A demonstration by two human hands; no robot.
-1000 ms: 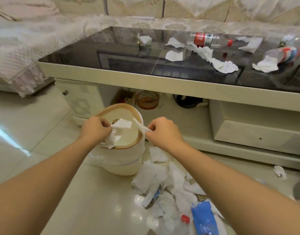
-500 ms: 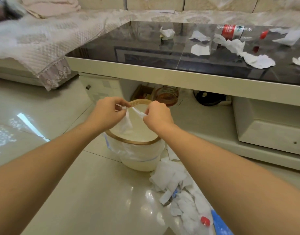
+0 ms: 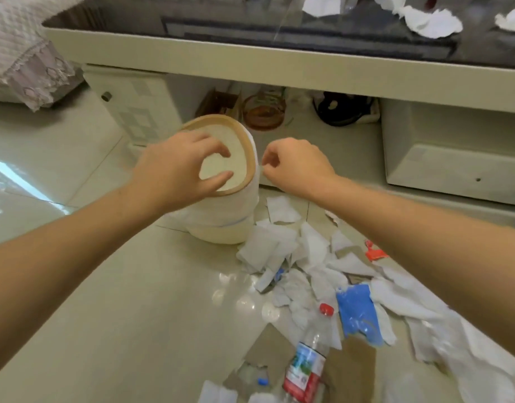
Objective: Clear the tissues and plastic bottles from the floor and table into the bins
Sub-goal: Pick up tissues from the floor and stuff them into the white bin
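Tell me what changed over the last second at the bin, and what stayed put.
The left hand let go of its tissue and now hangs open over the bin, holding nothing. The right hand moved off to the right of the rim; whether it still pinches its tissue scrap is unclear. The view also tipped down toward the floor. The floor tissues and bottle stayed put.
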